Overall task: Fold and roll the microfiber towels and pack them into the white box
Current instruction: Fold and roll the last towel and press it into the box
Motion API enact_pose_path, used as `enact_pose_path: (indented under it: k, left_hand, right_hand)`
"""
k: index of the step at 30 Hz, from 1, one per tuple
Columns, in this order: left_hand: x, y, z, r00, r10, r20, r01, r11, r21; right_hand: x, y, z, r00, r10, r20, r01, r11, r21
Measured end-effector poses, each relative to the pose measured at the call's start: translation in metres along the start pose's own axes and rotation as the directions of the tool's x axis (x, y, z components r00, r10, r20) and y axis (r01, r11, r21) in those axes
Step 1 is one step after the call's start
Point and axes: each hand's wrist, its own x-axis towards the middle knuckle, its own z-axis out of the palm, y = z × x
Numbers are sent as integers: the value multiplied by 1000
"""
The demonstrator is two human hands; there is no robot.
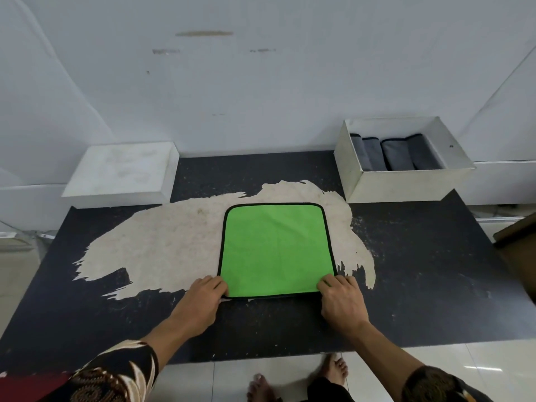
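Head view showed the green towel flat on the table, stretching away from both hands, which pinched its near corners, equally close.

One bright green microfiber towel with black edging lies spread flat on the single dark bench. Four rolled grey microfiber towels sit side by side in one open white box at the far right of the bench. One closed white box lid or block rests at the far left. Two hands are in view: one left hand and one right hand, each at a near corner of the green towel. Two bare feet show on the tiled floor below.
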Motion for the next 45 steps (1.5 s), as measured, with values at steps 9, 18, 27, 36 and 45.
enact_pose_path:
  k: [9, 18, 27, 36, 45]
  left_hand:
    - [-1, 2, -1, 1000, 7, 1, -6, 997, -79]
    - [14, -2, -10, 996, -79, -50, 57, 937, -344]
    - [103, -8, -57, 796, -598, -91, 425, 660, -620]
    - [155, -16, -59, 692, -722, -5, 564, 544, -621]
    - [168, -22, -55, 650, -749, 127, 687, 509, -518]
  right_hand:
    - [-19, 7, 4, 997, 77, -1, -76, 991, 109]
    - [8, 34, -25, 928, 362, 84, -341, 739, 581]
    - [129, 55, -41, 834, 518, 187, -438, 418, 796]
    - [183, 68, -26, 806, 525, 271, -508, 380, 773]
    - [210, 72, -15, 827, 499, 261, -505, 452, 735]
